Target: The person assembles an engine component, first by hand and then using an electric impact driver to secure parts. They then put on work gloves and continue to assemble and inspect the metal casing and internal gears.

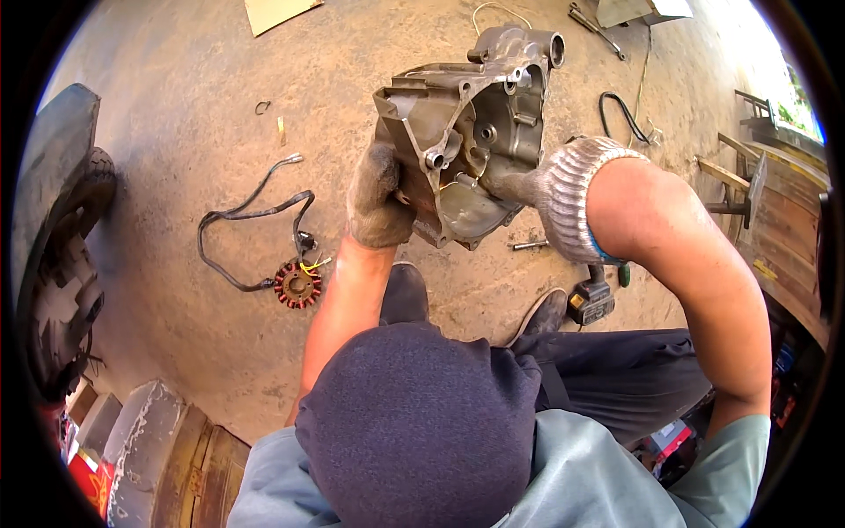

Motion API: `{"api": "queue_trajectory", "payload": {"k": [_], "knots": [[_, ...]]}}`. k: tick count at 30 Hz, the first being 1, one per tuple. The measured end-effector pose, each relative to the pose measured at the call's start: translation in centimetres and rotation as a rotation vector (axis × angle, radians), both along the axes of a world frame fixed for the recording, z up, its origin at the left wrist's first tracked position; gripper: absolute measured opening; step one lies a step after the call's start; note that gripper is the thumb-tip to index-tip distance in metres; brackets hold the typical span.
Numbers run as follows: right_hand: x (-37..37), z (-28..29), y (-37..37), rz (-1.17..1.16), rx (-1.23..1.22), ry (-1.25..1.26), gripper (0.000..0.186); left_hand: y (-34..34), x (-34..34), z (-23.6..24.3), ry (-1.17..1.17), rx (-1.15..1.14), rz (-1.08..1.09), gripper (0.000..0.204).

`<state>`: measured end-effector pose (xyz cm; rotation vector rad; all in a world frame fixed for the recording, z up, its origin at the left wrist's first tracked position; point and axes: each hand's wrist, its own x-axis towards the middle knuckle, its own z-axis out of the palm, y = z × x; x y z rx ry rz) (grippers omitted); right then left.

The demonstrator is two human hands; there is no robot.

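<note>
A grey metal engine crankcase (466, 211) is held up off the floor, its hollow side facing up and to the right. My left hand (380, 198), in a dirty work glove, grips its left wall. My right hand (528, 187), also gloved, reaches into the hollow from the right. Those fingers are pressed together beside a small shiny metal cylinder (466, 180); whether they hold it cannot be made out. The cuff and wrist hide part of that hand.
A stator coil (297, 285) with a black cable lies on the floor at left. A cordless power tool (591, 299) stands by my right shoe. A ratchet wrench (598, 31) lies far right, near a black hose (623, 114). Wooden furniture (783, 220) lines the right side.
</note>
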<state>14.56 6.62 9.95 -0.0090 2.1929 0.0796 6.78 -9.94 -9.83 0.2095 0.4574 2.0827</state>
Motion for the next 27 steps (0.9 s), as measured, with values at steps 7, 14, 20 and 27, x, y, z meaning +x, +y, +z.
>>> {"api": "queue_trajectory", "payload": {"k": [7, 14, 20, 27], "knots": [[-0.2, 1.2, 4.8, -0.603, -0.455, 0.008, 0.044, -0.8, -0.2, -3.0, -0.031, -0.035, 0.034, 0.074], [5.3, 3.7, 6.2, -1.230, -0.552, 0.052, 0.008, -1.6, -1.1, -3.9, -0.175, 0.026, 0.113, 0.068], [10.2, -5.0, 1.9, -0.552, -0.318, 0.391, 0.021, -1.9, -2.0, -3.5, -0.177, 0.133, 0.103, 0.070], [7.0, -3.4, -0.1, -0.823, -0.516, 0.544, 0.057, -2.7, -1.9, -3.4, 0.035, -0.275, 0.226, 0.091]]}}
